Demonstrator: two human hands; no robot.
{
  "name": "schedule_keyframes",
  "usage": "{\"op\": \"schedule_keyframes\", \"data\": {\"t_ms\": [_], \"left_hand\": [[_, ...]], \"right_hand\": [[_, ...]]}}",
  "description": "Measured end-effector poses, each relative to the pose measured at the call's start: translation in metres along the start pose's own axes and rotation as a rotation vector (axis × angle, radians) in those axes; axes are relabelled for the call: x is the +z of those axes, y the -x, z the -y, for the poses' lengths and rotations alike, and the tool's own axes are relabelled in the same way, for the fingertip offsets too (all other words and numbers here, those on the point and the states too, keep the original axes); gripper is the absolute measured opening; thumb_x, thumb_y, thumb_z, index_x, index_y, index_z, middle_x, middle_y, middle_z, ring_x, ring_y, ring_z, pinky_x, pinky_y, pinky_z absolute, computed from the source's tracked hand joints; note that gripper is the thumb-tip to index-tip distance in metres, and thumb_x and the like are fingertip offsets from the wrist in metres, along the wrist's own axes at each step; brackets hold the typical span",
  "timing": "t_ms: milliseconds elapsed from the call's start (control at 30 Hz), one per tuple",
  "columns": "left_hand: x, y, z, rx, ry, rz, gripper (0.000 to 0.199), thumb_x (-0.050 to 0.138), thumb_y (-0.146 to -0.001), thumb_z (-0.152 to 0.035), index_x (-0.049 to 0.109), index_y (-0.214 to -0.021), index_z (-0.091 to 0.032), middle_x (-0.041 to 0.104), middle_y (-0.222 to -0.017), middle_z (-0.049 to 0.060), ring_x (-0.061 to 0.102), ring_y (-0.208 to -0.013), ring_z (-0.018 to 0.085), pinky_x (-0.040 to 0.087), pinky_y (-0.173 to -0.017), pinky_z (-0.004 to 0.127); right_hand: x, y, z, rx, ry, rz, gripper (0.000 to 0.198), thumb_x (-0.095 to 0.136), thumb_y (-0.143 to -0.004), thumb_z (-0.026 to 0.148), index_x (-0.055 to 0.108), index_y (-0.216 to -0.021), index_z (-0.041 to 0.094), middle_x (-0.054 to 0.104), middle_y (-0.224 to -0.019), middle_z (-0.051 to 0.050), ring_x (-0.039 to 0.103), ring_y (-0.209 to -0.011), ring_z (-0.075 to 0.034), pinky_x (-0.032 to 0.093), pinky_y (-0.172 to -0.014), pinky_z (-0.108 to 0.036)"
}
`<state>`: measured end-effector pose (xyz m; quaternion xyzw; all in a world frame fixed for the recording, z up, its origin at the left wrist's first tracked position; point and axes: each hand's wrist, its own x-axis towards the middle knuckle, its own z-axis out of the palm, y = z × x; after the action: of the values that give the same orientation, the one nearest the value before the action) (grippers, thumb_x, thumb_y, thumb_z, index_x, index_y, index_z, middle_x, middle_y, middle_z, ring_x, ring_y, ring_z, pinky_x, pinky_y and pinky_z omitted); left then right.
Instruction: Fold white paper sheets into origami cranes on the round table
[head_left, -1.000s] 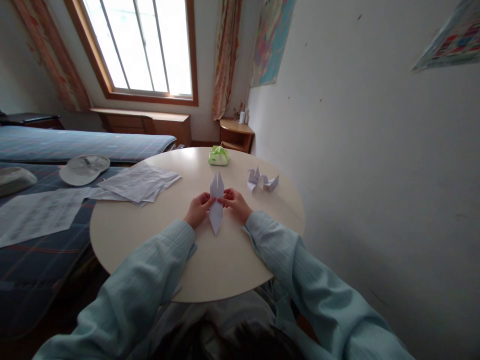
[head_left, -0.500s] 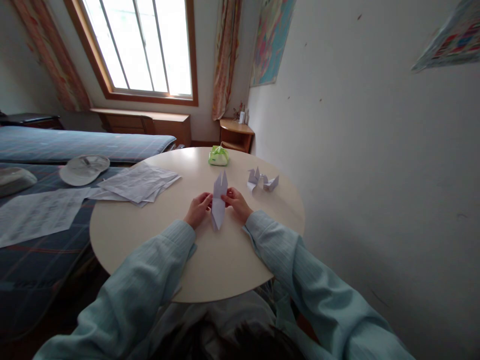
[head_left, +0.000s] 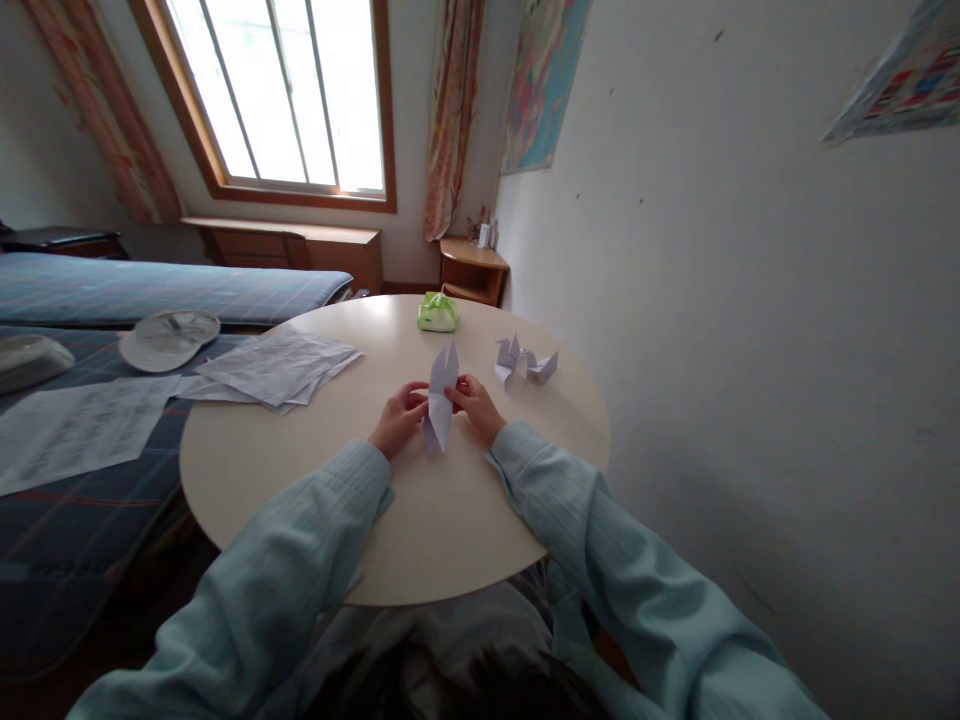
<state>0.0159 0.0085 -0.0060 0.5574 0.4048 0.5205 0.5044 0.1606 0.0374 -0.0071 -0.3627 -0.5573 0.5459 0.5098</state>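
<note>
A piece of folded white paper point(head_left: 442, 395) is held just above the round table, with two points at its far end and a pointed near end. My left hand point(head_left: 399, 418) pinches its left edge between thumb and fingers. On the other side my right hand point(head_left: 478, 405) grips the right edge, thumb lying on top of the paper. Fingertips behind the paper are partly hidden. To the right of my right hand stand two folded paper figures, one upright paper figure point(head_left: 508, 360) and a lower paper figure point(head_left: 541, 367) close beside it.
The round cream table point(head_left: 450, 540) carries a green-and-white tissue pack point(head_left: 437, 312) at its far side. A stack of paper sheets point(head_left: 274, 365) lies at its left edge, reaching toward a bed point(head_left: 97, 520) with a white cap point(head_left: 169, 340). A wall point(head_left: 720, 300) runs along the right.
The folded paper has tilted and turned slightly, its near end swinging a little right and a lower flap showing at left. Both hands keep their hold, the left shifting slightly.
</note>
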Motion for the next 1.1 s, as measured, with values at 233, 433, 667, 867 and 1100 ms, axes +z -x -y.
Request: {"op": "schedule_keyframes", "data": {"t_ms": [233, 433, 667, 867, 1100], "left_hand": [[-0.0006, 0.0016, -0.0019, 0.096, -0.010, 0.033, 0.069, 0.064, -0.060, -0.029, 0.037, -0.123, -0.021, 0.060, -0.089, 0.004, 0.056, -0.063, 0.010, 0.043, -0.055, 0.021], [-0.0011, 0.0028, -0.0054, 0.131, -0.074, 0.039, 0.065, 0.064, -0.061, -0.028, 0.042, -0.122, -0.024, 0.057, -0.105, 0.005, 0.056, -0.068, 0.010, 0.045, -0.058, 0.022], [-0.0029, 0.0006, 0.0011, 0.170, -0.142, -0.005, 0.039, 0.063, -0.062, -0.031, 0.062, -0.099, -0.019, 0.056, -0.106, 0.007, 0.056, -0.077, 0.014, 0.046, -0.065, 0.026], [-0.0036, -0.0002, 0.0025, 0.146, -0.187, -0.030, 0.037, 0.063, -0.062, -0.034, 0.063, -0.095, -0.017, 0.063, -0.089, 0.006, 0.056, -0.074, 0.015, 0.046, -0.065, 0.027], [-0.0031, 0.0006, -0.0006, 0.172, -0.243, -0.070, 0.028, 0.061, -0.063, -0.034, 0.065, -0.084, -0.017, 0.064, -0.086, 0.006, 0.056, -0.073, 0.015, 0.044, -0.068, 0.028]], "right_hand": [[0.0006, 0.0004, -0.0015, 0.021, 0.001, 0.039, 0.044, 0.067, -0.052, 0.045, 0.041, -0.075, 0.018, 0.054, -0.065, 0.003, 0.048, -0.051, -0.007, 0.035, -0.047, -0.021], [0.0006, 0.0004, -0.0024, 0.044, 0.002, 0.054, 0.042, 0.067, -0.053, 0.044, 0.042, -0.076, 0.017, 0.054, -0.062, 0.004, 0.048, -0.050, -0.008, 0.035, -0.046, -0.021], [0.0016, 0.0025, -0.0005, 0.052, -0.006, 0.050, 0.037, 0.066, -0.056, 0.038, 0.044, -0.076, 0.017, 0.055, -0.062, 0.004, 0.049, -0.050, -0.008, 0.035, -0.047, -0.020], [0.0026, 0.0034, -0.0001, 0.078, 0.001, 0.042, 0.027, 0.061, -0.062, 0.032, 0.045, -0.078, 0.017, 0.054, -0.061, 0.004, 0.049, -0.050, -0.008, 0.035, -0.047, -0.020], [0.0036, 0.0042, 0.0014, 0.077, 0.025, 0.012, 0.019, 0.051, -0.069, 0.033, 0.048, -0.076, 0.016, 0.051, -0.062, 0.004, 0.047, -0.053, -0.007, 0.033, -0.048, -0.020]]}}
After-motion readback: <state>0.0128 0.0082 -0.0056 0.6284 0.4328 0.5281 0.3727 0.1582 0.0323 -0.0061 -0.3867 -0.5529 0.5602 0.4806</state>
